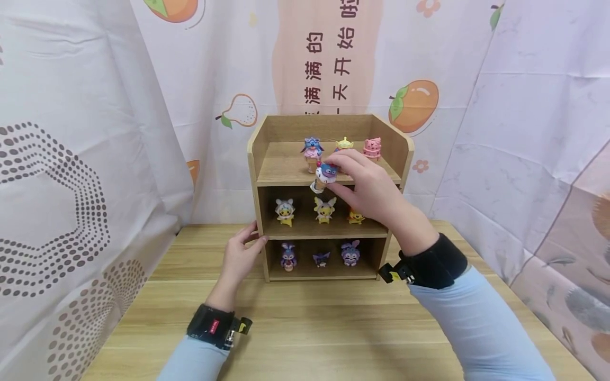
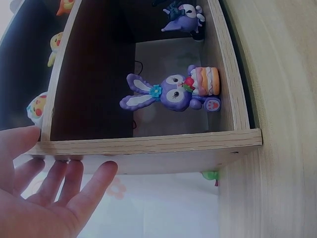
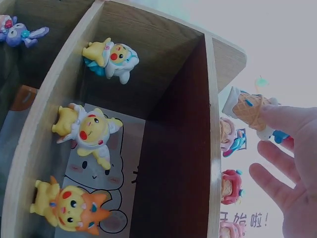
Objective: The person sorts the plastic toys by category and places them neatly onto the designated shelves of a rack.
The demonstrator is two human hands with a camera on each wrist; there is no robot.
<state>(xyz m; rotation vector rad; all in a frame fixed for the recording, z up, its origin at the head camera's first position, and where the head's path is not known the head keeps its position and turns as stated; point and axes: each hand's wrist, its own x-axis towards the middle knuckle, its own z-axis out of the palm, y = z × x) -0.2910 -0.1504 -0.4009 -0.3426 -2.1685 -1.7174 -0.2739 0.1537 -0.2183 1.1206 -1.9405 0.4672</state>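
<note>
My right hand (image 1: 369, 182) pinches an ice-cream-cone figurine (image 1: 325, 175) with a blue character on top, in front of the top shelf. In the right wrist view its waffle cone (image 3: 250, 110) lies tilted between thumb and fingers. At the wooden shelf unit's (image 1: 261, 211) left side, my left hand (image 1: 242, 256) touches the panel with extended fingers, its thumb at the front edge. On the top shelf stand a blue-eared cone figurine (image 1: 312, 151), a green-headed one (image 1: 344, 143) partly behind my right hand, and a pink one (image 1: 373, 147).
Yellow figurines (image 1: 285, 211) line the middle shelf. Purple rabbit figurines (image 1: 288, 257) stand at both ends of the bottom shelf, with a small dark-and-purple figurine (image 1: 321, 258) between them. The unit stands on a wood-grain table (image 1: 305, 328), with printed curtains (image 1: 229, 63) behind and beside it.
</note>
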